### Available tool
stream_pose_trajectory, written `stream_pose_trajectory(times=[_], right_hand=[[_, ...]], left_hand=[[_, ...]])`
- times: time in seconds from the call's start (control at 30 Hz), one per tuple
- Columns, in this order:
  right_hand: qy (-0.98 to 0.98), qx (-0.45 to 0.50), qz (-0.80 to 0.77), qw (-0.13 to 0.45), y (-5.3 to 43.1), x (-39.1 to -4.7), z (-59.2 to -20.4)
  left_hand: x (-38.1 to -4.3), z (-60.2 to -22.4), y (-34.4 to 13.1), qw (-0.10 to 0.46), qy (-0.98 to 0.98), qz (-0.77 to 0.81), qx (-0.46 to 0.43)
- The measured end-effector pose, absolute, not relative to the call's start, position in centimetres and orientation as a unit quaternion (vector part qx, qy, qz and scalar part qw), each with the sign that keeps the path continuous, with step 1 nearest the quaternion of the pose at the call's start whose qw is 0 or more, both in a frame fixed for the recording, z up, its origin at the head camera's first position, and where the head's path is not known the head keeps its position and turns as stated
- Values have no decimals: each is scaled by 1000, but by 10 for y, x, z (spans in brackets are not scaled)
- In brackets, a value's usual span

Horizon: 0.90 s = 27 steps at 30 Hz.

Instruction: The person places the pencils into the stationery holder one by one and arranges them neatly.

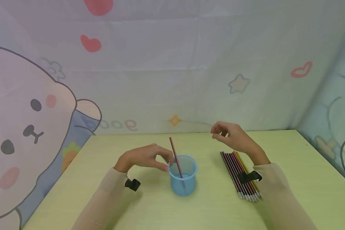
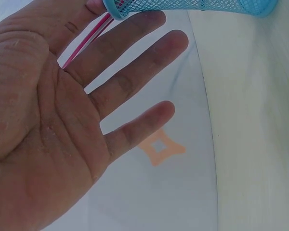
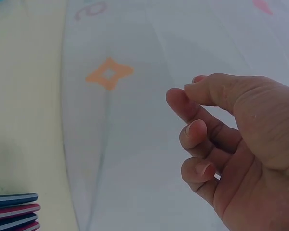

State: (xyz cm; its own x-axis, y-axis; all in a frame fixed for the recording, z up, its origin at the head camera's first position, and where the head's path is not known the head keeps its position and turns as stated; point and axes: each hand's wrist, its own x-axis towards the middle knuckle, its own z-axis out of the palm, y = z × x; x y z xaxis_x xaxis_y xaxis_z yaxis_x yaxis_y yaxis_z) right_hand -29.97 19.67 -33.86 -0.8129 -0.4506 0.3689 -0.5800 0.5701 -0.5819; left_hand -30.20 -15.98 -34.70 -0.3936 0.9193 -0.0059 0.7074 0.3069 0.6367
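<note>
A light blue mesh pencil cup [image 1: 183, 188] stands on the table with one red-and-dark striped pencil [image 1: 174, 152] leaning in it. My left hand [image 1: 149, 156] is at the cup's left rim, thumb and index finger pinching it; in the left wrist view the other fingers of that hand [image 2: 62, 110] stretch out under the rim [image 2: 192, 5]. Raised above the table, my right hand [image 1: 233, 137] has loosely bent fingers and holds nothing. Below its wrist lies a row of several striped pencils [image 1: 233, 169], partly covered by the wrist camera; their tips [image 3: 14, 211] show in the right wrist view.
The pale yellow-green table [image 1: 149, 207] ends at a printed cloth backdrop [image 1: 161, 80] behind it. More printed cloth [image 1: 333, 127] hangs along the right side. A yellow pencil [image 1: 238, 155] lies at the right of the row.
</note>
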Motion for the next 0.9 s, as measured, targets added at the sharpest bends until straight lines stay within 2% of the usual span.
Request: stream_pose_trajectory(times=[0.23, 0.9], right_hand=[[-887, 281, 361, 69, 201, -306, -351], [-894, 274, 349, 61, 211, -316, -364]], left_hand=[[-302, -349, -160, 192, 788, 279, 515], [-303, -350, -162, 187, 790, 279, 513]])
